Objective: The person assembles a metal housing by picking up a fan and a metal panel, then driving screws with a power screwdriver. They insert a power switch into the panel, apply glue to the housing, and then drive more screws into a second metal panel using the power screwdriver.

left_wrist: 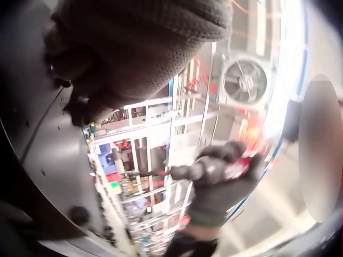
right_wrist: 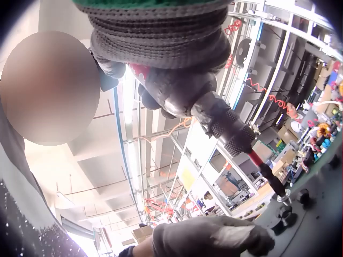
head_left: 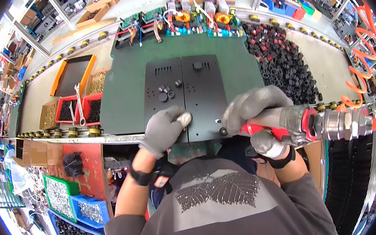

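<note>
Two black metal panels with slots and holes lie side by side on a green mat. My gloved left hand is over their near part, fingers curled and fingertips down at the seam; whether they pinch something small I cannot tell. My gloved right hand grips an air screwdriver, its bit pointing left over the right panel. In the right wrist view a small silvery screw shows at the bit's tip. Several black round feet sit on the left panel, and another foot on the right one.
Circuit boards line the mat's far edge. A heap of black plastic parts spreads at the right. Wrenches lie across red bins on the left. An orange coiled hose hangs at the right.
</note>
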The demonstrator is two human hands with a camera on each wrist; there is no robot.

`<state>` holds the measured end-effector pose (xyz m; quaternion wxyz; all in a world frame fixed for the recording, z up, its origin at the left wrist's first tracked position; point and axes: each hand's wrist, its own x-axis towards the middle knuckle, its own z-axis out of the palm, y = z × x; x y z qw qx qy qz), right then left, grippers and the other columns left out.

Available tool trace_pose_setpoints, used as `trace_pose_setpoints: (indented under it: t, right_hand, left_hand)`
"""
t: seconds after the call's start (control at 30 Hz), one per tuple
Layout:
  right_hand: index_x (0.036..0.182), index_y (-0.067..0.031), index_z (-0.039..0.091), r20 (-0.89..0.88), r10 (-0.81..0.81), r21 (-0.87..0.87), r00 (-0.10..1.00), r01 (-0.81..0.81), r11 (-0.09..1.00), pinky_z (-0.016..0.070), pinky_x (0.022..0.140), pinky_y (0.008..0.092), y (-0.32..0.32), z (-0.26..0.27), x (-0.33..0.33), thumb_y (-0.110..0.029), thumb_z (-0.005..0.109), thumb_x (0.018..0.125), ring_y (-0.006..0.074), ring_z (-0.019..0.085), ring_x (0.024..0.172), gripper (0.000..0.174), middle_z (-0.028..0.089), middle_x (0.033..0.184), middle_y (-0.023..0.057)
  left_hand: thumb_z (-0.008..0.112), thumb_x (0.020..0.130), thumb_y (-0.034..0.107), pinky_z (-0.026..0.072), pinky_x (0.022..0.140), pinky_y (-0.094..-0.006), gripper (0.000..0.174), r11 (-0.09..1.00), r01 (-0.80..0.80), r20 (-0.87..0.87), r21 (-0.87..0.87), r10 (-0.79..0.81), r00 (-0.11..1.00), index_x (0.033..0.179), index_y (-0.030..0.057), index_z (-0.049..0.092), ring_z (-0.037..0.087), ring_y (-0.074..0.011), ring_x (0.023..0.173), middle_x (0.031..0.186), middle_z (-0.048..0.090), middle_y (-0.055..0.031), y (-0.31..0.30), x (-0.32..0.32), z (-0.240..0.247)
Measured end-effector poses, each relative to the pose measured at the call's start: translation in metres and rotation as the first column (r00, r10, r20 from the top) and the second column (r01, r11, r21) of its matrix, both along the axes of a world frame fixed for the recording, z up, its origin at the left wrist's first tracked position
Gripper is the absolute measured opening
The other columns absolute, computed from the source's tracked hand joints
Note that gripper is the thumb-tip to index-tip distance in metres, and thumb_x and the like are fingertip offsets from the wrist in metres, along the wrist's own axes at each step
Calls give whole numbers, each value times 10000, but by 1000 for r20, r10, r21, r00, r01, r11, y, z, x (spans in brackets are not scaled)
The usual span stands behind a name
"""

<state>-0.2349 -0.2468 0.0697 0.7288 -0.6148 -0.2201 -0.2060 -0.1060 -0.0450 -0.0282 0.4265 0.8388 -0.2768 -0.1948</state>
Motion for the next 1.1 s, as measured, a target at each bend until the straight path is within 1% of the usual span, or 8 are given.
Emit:
trace_pose_setpoints:
  t: [0.1,0.17,0.3,0.47,0.57,0.83,0.97,1.1]
  right_hand:
    - [1009,-15,567,-35,-31,-2,999,31,1000,523,714,387,11,-11,-2,-270,772,823,226,622,728,377,628,777,116]
    - [1020,1,584,-5,-15,-126,1000,14,992,535,698,349,16,-9,2,-222,735,857,211,631,750,315,628,832,116]
    - [994,8,620,-21,18,-31,1000,-18,999,535,655,304,34,-26,10,-181,721,869,203,635,761,248,612,924,104]
    - [978,16,625,-5,40,-110,999,-40,993,539,649,302,38,-34,15,-146,694,885,190,639,772,199,594,958,106]
    - [973,6,629,-2,32,-117,999,-32,993,536,649,296,42,-39,20,-149,699,880,177,634,752,194,596,957,100]
    - [948,-4,627,90,-142,-335,986,164,928,521,631,292,44,-62,32,-72,696,825,156,622,704,158,600,945,69]
    - [1032,-67,615,-265,8,-152,964,-50,987,483,794,329,45,-60,34,-112,815,676,193,590,882,410,621,1003,43]
    - [1005,-49,609,-185,9,-293,983,-64,954,501,797,311,38,-63,45,-120,816,687,166,601,841,387,648,939,35]
  left_hand:
    - [719,829,267,492,624,-301,226,992,116,-316,56,-93,944,971,92,697,605,-151,613,714,677,-52,19,-14,-16]
    - [725,826,247,488,591,-294,211,992,-126,0,4,126,992,968,93,699,624,-151,602,724,687,-53,14,-33,-20]
    - [757,795,272,495,565,-324,280,986,-104,359,132,51,932,1022,126,685,660,-206,630,735,685,-62,19,-55,-10]
    - [737,777,324,490,565,-347,273,993,-16,352,-121,58,934,971,141,680,656,-240,668,765,675,-42,10,-66,-16]
    - [713,790,330,479,552,-369,231,993,-19,479,114,-38,877,907,136,667,643,-267,651,725,651,-58,7,-63,-29]
    - [722,728,246,466,543,-405,185,998,-46,383,29,31,923,828,121,628,620,-301,623,680,618,-82,6,-62,-33]
    - [732,678,209,472,546,-411,197,1000,-9,508,12,1,861,824,125,631,612,-300,616,688,616,-78,8,-58,-46]
    - [743,650,196,479,541,-401,195,996,35,559,-78,15,829,802,139,635,605,-290,606,663,600,-63,5,-52,-35]
